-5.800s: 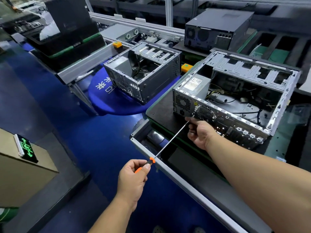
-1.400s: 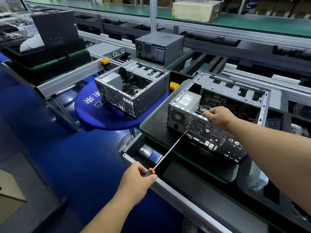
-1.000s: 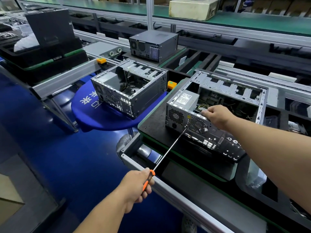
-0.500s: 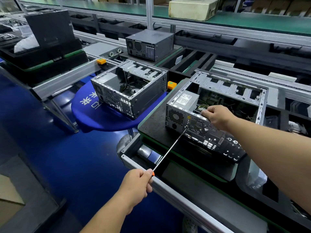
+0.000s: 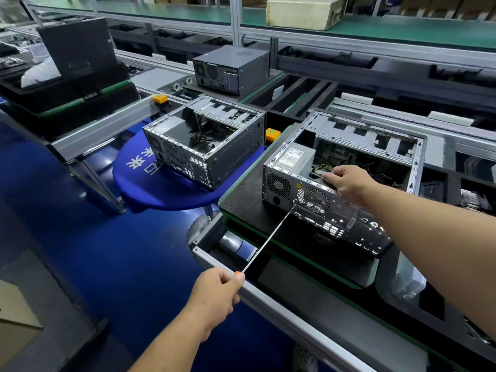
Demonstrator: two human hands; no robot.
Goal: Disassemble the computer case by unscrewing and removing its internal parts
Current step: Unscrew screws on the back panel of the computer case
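An open silver computer case (image 5: 332,213) lies on its side on a black pallet (image 5: 244,194), its rear panel facing me. A grey power supply (image 5: 295,158) sits in its near left corner. My left hand (image 5: 217,296) grips the orange handle of a long screwdriver (image 5: 268,241). The screwdriver's tip meets the rear panel just left of the round fan grille (image 5: 314,200). My right hand (image 5: 349,182) grips the top edge of the rear panel above the grille.
A second open case (image 5: 206,146) stands on a round blue table (image 5: 166,189) to the left. A closed black case (image 5: 230,69) sits behind it on the conveyor. An aluminium rail (image 5: 281,307) runs between me and the pallet. Black trays lie far left.
Over the last seconds my right hand rose from the screwdriver shaft to the rear panel's top edge. The screwdriver tip stays at the fan grille while my left hand turns on the handle.
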